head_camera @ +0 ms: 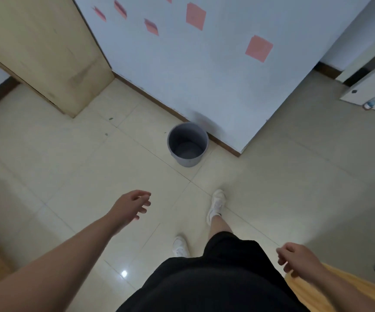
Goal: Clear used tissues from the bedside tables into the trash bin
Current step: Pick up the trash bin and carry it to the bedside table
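The left hand (130, 204) reaches out with its grip apart and empty, well short of the bin (187, 144). The right hand (294, 258), loosely curled and empty, hangs farther from the bin, which stands against the wall (204, 75). No tissue shows.

**A plain indoor room, likely a bedroom**

Cream tiled floor (69, 167), a white wall (204, 75) with dark skirting and pink paper squares (195, 16), a pale wooden cabinet (47, 52) — and a small grey trash bin (187, 144) standing by the wall.
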